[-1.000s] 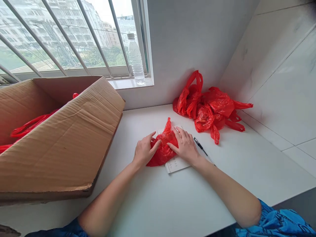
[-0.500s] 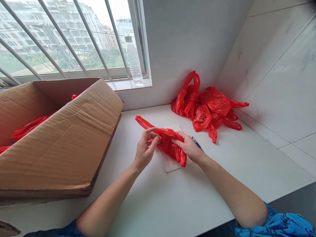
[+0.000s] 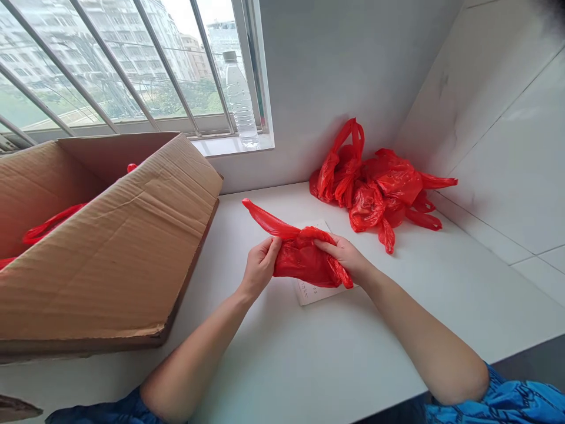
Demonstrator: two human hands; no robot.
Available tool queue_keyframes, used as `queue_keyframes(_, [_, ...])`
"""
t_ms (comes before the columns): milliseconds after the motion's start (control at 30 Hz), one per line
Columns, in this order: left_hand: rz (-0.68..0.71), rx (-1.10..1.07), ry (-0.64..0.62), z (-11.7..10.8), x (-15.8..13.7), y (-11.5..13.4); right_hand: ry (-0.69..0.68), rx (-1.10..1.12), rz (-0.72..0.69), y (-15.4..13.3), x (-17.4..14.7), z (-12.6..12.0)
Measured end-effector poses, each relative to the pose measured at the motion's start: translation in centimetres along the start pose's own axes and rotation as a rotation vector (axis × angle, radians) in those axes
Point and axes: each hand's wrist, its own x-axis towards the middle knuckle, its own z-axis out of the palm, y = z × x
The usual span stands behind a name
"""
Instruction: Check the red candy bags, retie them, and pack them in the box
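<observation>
A crumpled red plastic bag [image 3: 304,262] is stretched between my two hands above the white table. My left hand [image 3: 261,266] pinches its left side, thumb on top. My right hand [image 3: 348,259] grips the right side, with the thumb across the upper folds. One long handle [image 3: 269,218] of the bag sticks out to the upper left. Beneath the bag lies a sheet of paper [image 3: 309,294] with printed or written marks, mostly covered.
More red plastic bags [image 3: 388,188] lie heaped against the wall at the back right. On the left stands an open cardboard box [image 3: 115,259] with red bags inside. A clear water bottle [image 3: 242,106] stands on the windowsill by the barred window.
My left hand has closed on the bag's left side, where its fingers were loose before. The bag is now pulled wider and flatter, and my right hand sits slightly farther right.
</observation>
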Motion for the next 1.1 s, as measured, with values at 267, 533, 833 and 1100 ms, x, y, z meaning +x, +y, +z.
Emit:
queue_keyframes(267, [-0.018, -0.074, 0.052, -0.1, 0.3, -1.4, -0.009, -0.067, -0.025, 0.0, -0.1, 0.1])
queue_keyframes(533, [-0.033, -0.028, 0.016, 0.8, -0.1, -1.9, 0.188, -0.391, -0.132, -0.2, -0.5, 0.7])
queue_keyframes(833, [-0.083, -0.135, -0.052, 0.9, -0.3, -0.9, 0.092, -0.026, -0.053, 0.1, -0.2, 1.2])
queue_keyframes(1100, [-0.228, -0.36, -0.078, 0.7, -0.1, -1.0, 0.092, 0.105, -0.01, 0.2, -0.2, 1.5])
